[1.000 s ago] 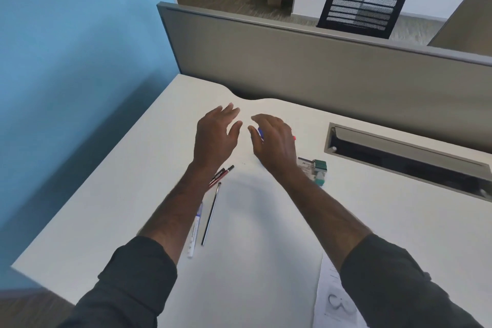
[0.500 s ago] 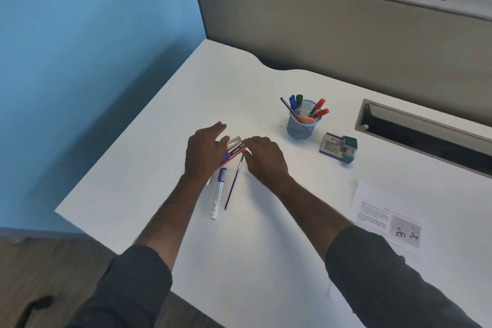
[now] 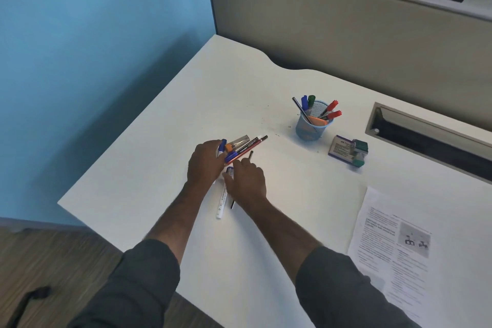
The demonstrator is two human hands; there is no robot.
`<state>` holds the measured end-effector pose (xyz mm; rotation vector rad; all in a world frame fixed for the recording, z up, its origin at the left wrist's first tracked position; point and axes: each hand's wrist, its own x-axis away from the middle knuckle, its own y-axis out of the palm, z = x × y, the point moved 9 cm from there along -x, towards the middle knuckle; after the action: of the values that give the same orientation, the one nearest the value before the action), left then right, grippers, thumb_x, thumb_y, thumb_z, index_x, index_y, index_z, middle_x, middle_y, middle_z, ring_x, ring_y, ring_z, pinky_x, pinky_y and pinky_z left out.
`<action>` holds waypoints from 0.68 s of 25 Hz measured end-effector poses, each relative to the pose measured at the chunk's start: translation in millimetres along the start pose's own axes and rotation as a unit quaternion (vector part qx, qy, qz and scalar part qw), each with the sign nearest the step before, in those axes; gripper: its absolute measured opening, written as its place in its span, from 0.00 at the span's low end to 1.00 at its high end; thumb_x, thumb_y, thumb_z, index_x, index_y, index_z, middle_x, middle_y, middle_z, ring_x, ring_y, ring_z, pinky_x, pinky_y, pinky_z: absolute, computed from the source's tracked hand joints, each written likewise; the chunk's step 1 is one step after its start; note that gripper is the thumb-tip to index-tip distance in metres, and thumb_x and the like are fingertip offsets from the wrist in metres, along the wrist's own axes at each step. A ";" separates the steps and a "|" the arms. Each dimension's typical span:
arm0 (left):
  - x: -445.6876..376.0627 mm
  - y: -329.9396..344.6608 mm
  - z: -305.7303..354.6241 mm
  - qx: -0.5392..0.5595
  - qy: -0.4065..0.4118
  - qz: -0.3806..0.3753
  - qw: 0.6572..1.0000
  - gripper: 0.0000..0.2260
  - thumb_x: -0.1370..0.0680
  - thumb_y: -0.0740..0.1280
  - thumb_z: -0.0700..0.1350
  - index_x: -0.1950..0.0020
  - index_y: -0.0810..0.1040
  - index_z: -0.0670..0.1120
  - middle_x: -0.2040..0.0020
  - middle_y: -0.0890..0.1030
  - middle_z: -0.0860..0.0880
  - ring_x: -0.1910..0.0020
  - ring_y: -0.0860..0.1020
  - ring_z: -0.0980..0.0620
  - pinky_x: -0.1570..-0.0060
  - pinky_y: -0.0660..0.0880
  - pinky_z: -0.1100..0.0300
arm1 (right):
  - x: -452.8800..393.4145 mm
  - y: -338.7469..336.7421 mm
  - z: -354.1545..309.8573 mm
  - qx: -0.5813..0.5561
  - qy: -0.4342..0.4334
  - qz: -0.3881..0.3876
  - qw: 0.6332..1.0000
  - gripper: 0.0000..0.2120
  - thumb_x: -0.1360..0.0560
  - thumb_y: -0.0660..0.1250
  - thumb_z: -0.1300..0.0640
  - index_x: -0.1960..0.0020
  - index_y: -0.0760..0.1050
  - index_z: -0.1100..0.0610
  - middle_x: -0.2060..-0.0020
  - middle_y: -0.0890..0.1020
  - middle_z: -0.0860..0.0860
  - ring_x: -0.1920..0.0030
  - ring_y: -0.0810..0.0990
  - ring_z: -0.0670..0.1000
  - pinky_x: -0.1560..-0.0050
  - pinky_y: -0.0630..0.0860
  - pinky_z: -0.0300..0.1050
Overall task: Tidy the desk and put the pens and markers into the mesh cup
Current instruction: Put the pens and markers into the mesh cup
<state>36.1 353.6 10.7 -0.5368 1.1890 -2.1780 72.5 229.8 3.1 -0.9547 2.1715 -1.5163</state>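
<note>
A blue mesh cup (image 3: 308,129) stands on the white desk (image 3: 165,141) with several markers and pens in it. To its left, my left hand (image 3: 205,162) grips a bundle of pens and markers (image 3: 243,148) whose tips point toward the cup. My right hand (image 3: 246,181) lies just below it, its fingers curled around a thin black pen (image 3: 250,155) and covering part of a white marker (image 3: 221,204) that lies flat on the desk.
A purple box with a green object (image 3: 348,150) sits right of the cup. A printed sheet (image 3: 391,245) lies at the right front. A cable slot (image 3: 426,133) is cut into the desk near the grey partition (image 3: 346,34).
My hands came back from the cup to the loose pens at the left. The left hand gathered a bundle, and the right hand shifted onto the thin black pen.
</note>
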 end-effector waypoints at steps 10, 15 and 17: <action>-13.6 18.1 -15.2 -0.063 -0.036 -0.028 0.997 0.15 0.22 0.69 0.45 0.37 0.76 0.44 0.43 0.79 0.44 0.45 0.79 0.45 0.51 0.73 0.58 | 7.1 19.2 -14.0 -0.046 0.077 -0.058 0.994 0.16 0.21 0.66 0.55 0.35 0.71 0.57 0.47 0.80 0.52 0.51 0.82 0.53 0.59 0.71 0.43; -17.6 20.5 -22.1 -0.059 -0.064 -0.068 0.994 0.22 0.26 0.70 0.43 0.34 0.71 0.44 0.40 0.79 0.43 0.41 0.79 0.42 0.48 0.75 0.54 | 5.7 12.0 -14.1 -0.071 0.077 -0.047 0.993 0.14 0.21 0.60 0.58 0.37 0.72 0.57 0.48 0.80 0.54 0.50 0.81 0.56 0.58 0.71 0.44; -20.0 16.3 -23.2 -0.056 -0.073 -0.074 0.993 0.28 0.27 0.71 0.45 0.28 0.67 0.45 0.36 0.78 0.42 0.38 0.78 0.42 0.44 0.75 0.53 | 5.7 3.4 -10.2 -0.091 0.079 -0.038 0.992 0.13 0.22 0.60 0.58 0.38 0.72 0.56 0.49 0.79 0.55 0.51 0.80 0.57 0.58 0.69 0.44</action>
<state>42.2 374.3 -16.6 -0.8416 1.2310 -2.1601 61.1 233.7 4.5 -1.0171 2.4457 -1.4940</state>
